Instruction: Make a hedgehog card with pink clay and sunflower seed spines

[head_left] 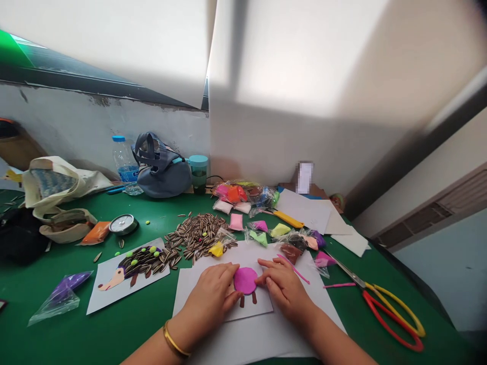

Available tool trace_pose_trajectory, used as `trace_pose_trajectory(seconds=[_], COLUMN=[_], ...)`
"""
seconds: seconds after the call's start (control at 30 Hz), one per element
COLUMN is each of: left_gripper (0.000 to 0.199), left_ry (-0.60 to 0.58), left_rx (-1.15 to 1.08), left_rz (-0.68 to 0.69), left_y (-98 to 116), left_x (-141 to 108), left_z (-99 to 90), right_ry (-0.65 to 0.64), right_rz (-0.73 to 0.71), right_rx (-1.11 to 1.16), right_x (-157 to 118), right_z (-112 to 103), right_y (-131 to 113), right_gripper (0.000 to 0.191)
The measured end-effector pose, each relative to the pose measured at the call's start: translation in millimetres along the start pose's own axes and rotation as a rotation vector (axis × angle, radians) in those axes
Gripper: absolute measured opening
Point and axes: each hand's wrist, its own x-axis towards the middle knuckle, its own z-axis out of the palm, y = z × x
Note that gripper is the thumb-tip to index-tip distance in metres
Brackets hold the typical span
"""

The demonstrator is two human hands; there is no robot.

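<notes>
A flat magenta clay disc lies on a white card, with two short brown clay legs below it. My left hand, with a gold bangle on the wrist, rests on the card, its fingertips at the disc's left edge. My right hand lies flat at the disc's right edge, its fingers touching the clay. Neither hand holds anything. A thin pink clay strip lies just beyond my right hand. A larger white paper sheet lies under the card.
A heap of striped sunflower seed shells lies ahead, beside a hedgehog picture. Several clay packets lie around. Red-and-yellow scissors lie on the right of the green mat. A water bottle and bags stand behind.
</notes>
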Motion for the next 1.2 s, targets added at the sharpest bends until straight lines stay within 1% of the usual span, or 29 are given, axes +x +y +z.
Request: trace_pose_trajectory(seconds=[0.13, 0.27, 0.43, 0.57, 0.67, 0.93, 1.03, 1.2], left_gripper=[0.05, 0.05, 0.05, 0.05, 0.051, 0.05, 0.049, 0.049], left_ry=[0.007, 0.008, 0.003, -0.002, -0.006, 0.034, 0.045, 0.032], left_rx=[-0.004, -0.01, -0.018, -0.017, -0.011, -0.01, -0.008, -0.008], left_rz=[-0.005, -0.012, -0.014, -0.014, -0.011, 0.007, 0.011, 0.008], left_y=[0.3, 0.5, 1.2, 1.9, 1.8, 0.6, 0.3, -0.1], left_x=[0.9, 0.8, 0.7, 1.1, 1.2, -0.5, -0.7, -0.3], left_z=[-0.3, -0.2, -1.2, -1.7, -1.5, -0.7, -0.8, -0.6], right_ry=[0.041, 0.011, 0.03, 0.015, 0.035, 0.022, 0.033, -0.011], right_rz=[0.006, 0.013, 0.018, 0.025, 0.041, 0.055, 0.04, -0.007], right_rx=[-0.003, -0.016, -0.024, -0.037, -0.035, -0.034, -0.026, -0.021], right_x=[-0.1, -0.5, -0.3, 0.2, 0.6, 1.4, 0.8, 0.8], right_z=[0.1, 1.7, 2.0, 1.4, 1.1, 2.2, 1.7, 0.3], right_y=[1.3, 3.7, 4.8, 3.7, 3.1, 5.0, 5.1, 3.0], right_gripper=[0.029, 0.028, 0.03, 0.03, 0.03, 0.03, 0.029, 0.029])
